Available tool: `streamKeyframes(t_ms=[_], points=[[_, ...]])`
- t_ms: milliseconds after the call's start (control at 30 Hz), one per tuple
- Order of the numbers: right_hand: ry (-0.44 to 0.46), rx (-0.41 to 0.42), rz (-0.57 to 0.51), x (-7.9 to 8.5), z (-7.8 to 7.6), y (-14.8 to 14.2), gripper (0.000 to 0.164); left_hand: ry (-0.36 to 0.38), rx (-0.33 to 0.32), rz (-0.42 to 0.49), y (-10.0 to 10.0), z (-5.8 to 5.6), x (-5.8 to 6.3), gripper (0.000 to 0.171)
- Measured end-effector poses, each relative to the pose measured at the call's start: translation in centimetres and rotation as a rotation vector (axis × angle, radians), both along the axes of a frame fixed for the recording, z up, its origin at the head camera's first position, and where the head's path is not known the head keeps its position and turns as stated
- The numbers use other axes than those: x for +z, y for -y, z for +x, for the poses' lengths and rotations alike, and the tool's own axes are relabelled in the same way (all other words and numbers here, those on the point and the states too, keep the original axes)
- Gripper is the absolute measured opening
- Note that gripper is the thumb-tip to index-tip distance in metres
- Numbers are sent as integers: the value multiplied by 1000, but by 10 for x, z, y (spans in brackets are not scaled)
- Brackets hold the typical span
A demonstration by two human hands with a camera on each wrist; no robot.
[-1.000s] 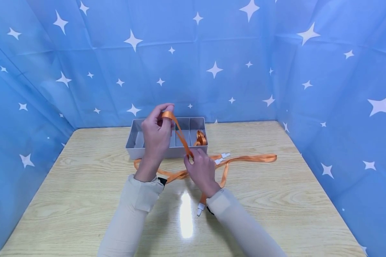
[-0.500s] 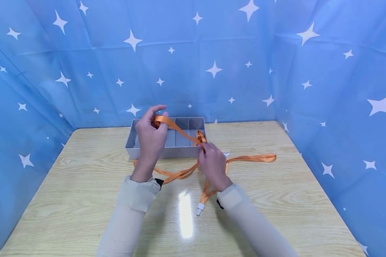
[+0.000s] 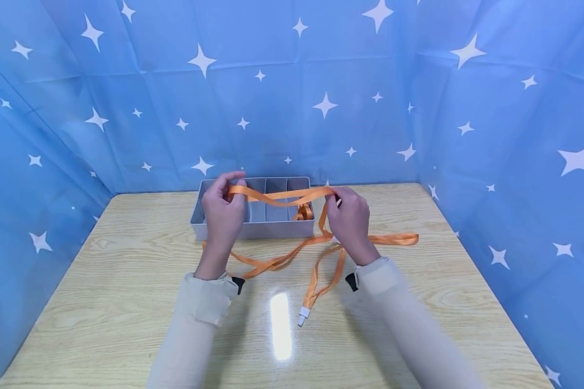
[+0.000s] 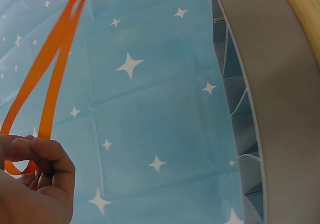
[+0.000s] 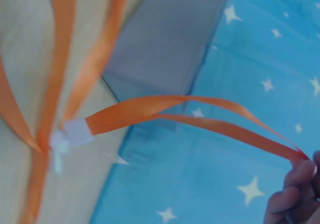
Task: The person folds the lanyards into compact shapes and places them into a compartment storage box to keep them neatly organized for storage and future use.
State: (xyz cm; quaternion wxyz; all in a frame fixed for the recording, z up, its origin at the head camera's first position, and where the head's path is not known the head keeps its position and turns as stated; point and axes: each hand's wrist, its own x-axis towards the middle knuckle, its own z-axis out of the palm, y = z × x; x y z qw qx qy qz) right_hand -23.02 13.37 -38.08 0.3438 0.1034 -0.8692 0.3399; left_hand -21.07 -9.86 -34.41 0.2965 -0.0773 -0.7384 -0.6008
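Note:
An orange lanyard [image 3: 316,193] is stretched between my two hands over the grey divided box. My left hand [image 3: 224,213] holds its loop, the strap bending round the fingers; the left wrist view shows the loop at the left hand [image 4: 42,171]. At the other side my right hand [image 3: 352,219] pinches the strap with thumb and fingers. From there, in the right wrist view, the two strands [image 5: 225,126] run from the right hand [image 5: 297,189] down to a white plastic clip [image 5: 79,132].
Behind the hands stands the grey box [image 3: 272,231], with a coiled orange lanyard [image 3: 304,212] in its right compartment. More orange lanyards [image 3: 394,239] lie spread on the wooden table [image 3: 126,302], one with a white clip [image 3: 304,313] towards me. A blue starry curtain [image 3: 272,108] surrounds the table.
My right hand has moved right and up along the strap, drawing the lanyard out nearly level between the hands. My left hand has shifted slightly left and down, still holding the loop.

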Motion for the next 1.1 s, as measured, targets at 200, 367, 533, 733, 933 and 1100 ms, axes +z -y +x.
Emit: streamKeyframes(t_ms=[200,367,533,733,933,1100], points=[[-47,-7,14,21,-2,-8,31,96,-14,7,-6,13,6,18],[-37,-19,19,35,-3,-15,29,124,-72,26,-8,19,5,18],[-14,-8,11,51,-1,-18,29,147,-124,6,-9,19,-6,16],[8,18,-27,69,1,-18,33,180,-271,-84,-13,19,-24,18],[13,41,-60,81,3,-16,40,215,-448,-133,-22,18,-38,21],[15,50,-78,85,4,-15,38,265,-551,-76,-30,13,-50,18]])
